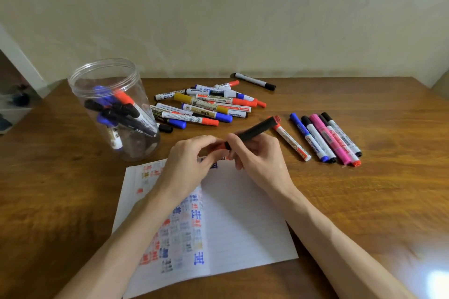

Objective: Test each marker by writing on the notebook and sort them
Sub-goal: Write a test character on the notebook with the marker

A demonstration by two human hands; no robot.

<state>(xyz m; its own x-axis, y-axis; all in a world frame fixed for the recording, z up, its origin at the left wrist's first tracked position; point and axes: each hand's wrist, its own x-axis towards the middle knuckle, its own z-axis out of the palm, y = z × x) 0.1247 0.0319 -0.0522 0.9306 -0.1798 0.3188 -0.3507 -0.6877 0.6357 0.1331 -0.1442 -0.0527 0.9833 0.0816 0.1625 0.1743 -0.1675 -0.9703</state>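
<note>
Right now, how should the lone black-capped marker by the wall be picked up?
The lone marker lies flat, apart from the pile; pinch its white barrel mid-length from above, fingers on both long sides, which are free.

One notebook (243, 221), one clear jar (80, 85), one held marker (255, 130), six markers (328, 139) rowed right, pile (204, 104) uncountable.

Soft, even light; glare on the table (437, 281), edges blurred and bowed.
</note>
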